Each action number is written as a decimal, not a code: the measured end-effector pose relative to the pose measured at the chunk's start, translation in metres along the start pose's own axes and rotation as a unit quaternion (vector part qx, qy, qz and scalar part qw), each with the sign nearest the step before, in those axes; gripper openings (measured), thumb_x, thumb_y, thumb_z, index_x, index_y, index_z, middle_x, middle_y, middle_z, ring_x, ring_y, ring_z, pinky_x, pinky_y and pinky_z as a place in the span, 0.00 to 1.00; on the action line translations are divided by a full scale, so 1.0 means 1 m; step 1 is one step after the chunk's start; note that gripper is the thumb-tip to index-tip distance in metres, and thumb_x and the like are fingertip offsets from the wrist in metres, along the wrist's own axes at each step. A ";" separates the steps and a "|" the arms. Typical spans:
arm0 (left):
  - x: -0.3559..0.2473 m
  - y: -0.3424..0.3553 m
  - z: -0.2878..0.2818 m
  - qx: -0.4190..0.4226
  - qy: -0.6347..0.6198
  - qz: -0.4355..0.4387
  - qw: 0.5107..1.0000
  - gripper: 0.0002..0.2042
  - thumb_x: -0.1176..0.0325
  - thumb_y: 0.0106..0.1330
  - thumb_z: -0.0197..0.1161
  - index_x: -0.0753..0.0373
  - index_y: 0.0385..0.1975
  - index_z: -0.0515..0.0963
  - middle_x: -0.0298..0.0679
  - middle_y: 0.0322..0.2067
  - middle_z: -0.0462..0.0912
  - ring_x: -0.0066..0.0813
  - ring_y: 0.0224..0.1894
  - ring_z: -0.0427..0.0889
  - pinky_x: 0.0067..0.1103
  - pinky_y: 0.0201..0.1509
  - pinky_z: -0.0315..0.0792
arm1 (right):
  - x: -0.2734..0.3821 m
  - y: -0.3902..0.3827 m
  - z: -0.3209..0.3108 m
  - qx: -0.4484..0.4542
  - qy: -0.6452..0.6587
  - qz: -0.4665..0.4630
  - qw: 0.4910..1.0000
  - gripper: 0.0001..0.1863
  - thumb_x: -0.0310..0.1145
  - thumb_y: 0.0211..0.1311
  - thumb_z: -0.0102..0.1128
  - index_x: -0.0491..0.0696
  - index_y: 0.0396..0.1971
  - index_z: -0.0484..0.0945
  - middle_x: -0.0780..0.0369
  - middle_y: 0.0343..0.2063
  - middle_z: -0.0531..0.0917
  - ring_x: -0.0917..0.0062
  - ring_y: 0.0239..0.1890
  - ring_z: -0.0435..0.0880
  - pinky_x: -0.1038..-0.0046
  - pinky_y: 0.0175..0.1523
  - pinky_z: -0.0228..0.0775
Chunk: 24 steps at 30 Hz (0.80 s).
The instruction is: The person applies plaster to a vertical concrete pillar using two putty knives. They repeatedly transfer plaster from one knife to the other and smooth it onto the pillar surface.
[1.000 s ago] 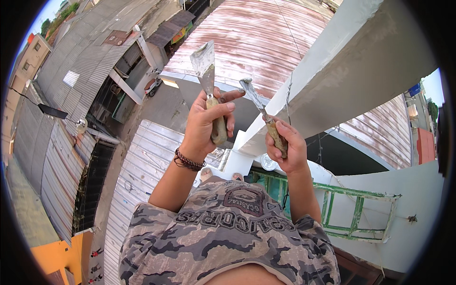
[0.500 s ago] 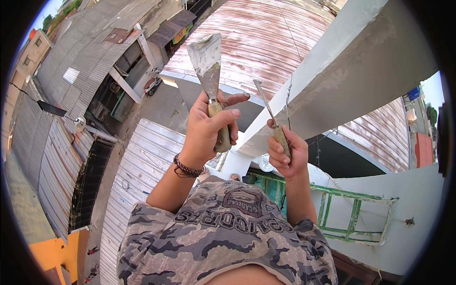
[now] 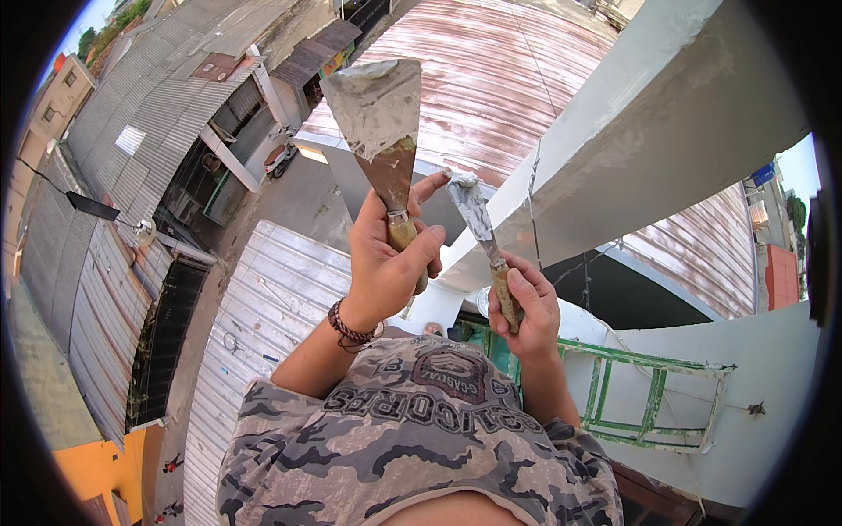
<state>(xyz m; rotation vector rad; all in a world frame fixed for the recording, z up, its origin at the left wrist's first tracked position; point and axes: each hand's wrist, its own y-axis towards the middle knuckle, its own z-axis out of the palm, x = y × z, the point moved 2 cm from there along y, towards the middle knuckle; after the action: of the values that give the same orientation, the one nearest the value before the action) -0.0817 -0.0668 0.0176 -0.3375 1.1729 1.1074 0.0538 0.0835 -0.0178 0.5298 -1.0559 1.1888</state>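
Observation:
My left hand (image 3: 386, 254) is wrapped round the wooden handle of a wide putty knife (image 3: 379, 123), blade pointing up. Pale filler coats the upper part of that blade, with bare, rusty metal below. One finger of this hand stretches toward the other tool. In my right hand (image 3: 526, 307) is a narrower putty knife (image 3: 476, 215), held by its worn wooden handle. Thick grey-white filler covers its blade, whose tip is beside the outstretched left finger; whether they touch I cannot tell. A braided bracelet (image 3: 346, 326) circles my left wrist.
A smooth plastered beam (image 3: 649, 158) slants up on the right, with a thin wire (image 3: 532, 202) hanging beside it. A green metal ladder (image 3: 653, 394) lies at the lower right. Corrugated roofs (image 3: 272, 302) and a street (image 3: 232, 219) stretch out far below.
The right-hand putty knife has turned from edge-on to show its filler-covered face, and its hand has dropped slightly. The left-hand putty knife has also turned to face me more broadly.

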 end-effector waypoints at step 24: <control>0.007 -0.009 -0.046 0.033 0.272 0.109 0.956 0.14 0.82 0.59 0.59 0.68 0.45 0.73 0.36 0.28 0.80 0.19 0.22 0.76 0.18 0.26 0.70 | 0.048 -0.006 -0.013 -0.002 0.033 0.078 0.996 0.20 0.34 0.71 0.46 0.37 0.56 0.70 0.57 0.20 0.77 0.85 0.09 0.64 0.84 0.11 0.53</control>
<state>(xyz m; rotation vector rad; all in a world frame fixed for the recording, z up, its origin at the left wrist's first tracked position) -0.1007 -0.1004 -0.0103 -0.4889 1.7643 1.1995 0.0645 0.1151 0.0199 0.4085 -1.0572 1.3323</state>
